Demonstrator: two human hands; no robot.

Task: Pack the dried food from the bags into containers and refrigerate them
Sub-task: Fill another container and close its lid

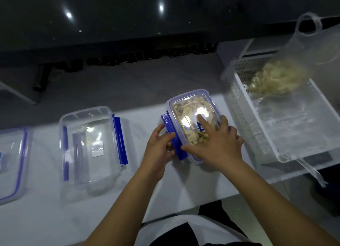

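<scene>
Working on a white table (46, 218), largest item first: white slotted basket (287, 135) at the right edge, holding a clear bag (276, 80) of pale dried food, blurred. Left of centre, an empty clear container (88, 150) with blue clips, well apart from the hands; another lid or container (11, 163) is cut off at the far left.

Task item: filled container (191, 124), lid on, sits between the basket and the empty one, just beside the basket. Long axis runs away from the person, tilted slightly left. Its blue side clip (173, 137) runs along the left long edge and looks unlatched, flared outward.

Right hand (219, 142) lies flat on the lid, fingers straight, pressing down. Left hand (158, 146) curls round the clip, thumb on it.

Judgement: clip lies directly at the left hand, so that hand snaps it inward toward the container while the right pins the lid. Right-side clip is hidden under the right hand; can't tell its state.
</scene>
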